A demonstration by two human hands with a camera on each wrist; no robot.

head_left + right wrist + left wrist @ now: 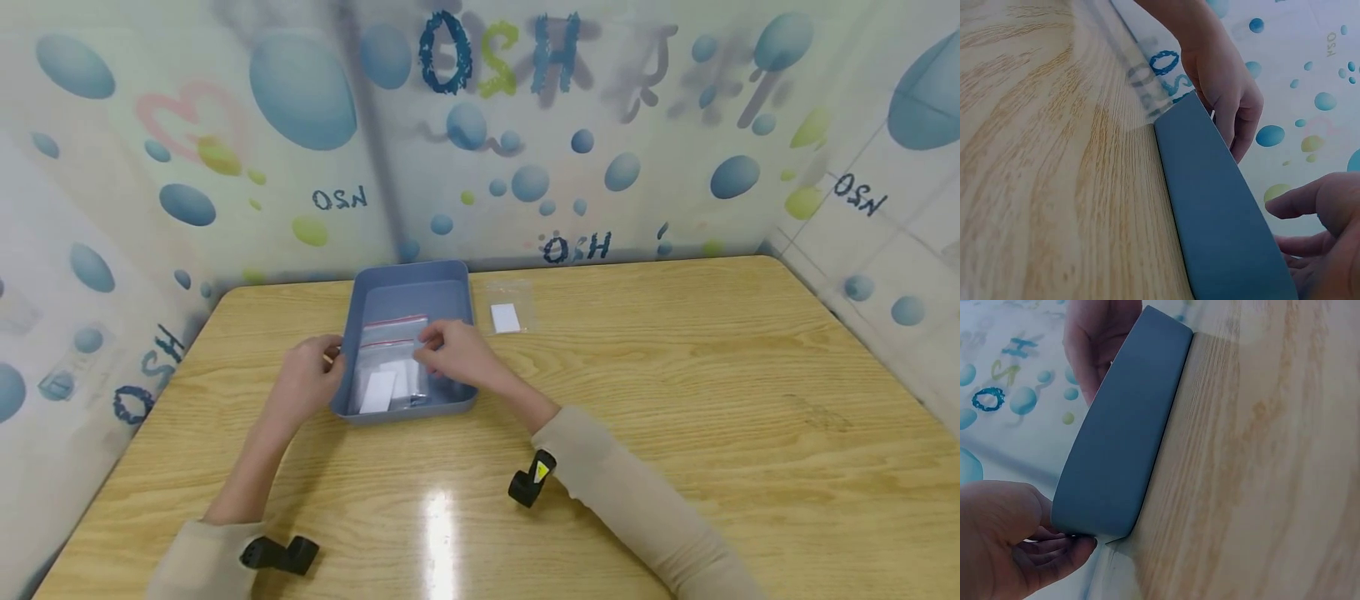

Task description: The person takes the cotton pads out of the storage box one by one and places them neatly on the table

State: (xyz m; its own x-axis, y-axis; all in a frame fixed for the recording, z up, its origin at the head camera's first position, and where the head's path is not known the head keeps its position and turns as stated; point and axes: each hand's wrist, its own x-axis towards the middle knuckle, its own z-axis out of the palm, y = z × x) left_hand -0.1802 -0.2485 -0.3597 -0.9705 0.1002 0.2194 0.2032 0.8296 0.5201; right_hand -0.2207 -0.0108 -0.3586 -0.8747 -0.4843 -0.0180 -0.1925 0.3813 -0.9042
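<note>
A blue-grey plastic tray [412,410] stands on the wooden table. Inside lie clear zip bags [392,350] with red seal lines, and white rectangular pieces [378,392] show in or under them. At the tray's left side, my left hand [306,375] holds the wall, with curled fingers [1063,559] against the outside and the thumb partly hidden behind it. My right hand [459,354] is over the tray's right part, fingertips beside the bags. In the right wrist view, its fingers [1300,200] are spread apart with nothing seen between them.
Right of the tray, another clear bag [525,296] with a white card [505,318] in it lies on the table [675,400]. A printed curtain [525,167] with blue drops hangs behind the table's back edge. Both sleeves carry black wrist cameras.
</note>
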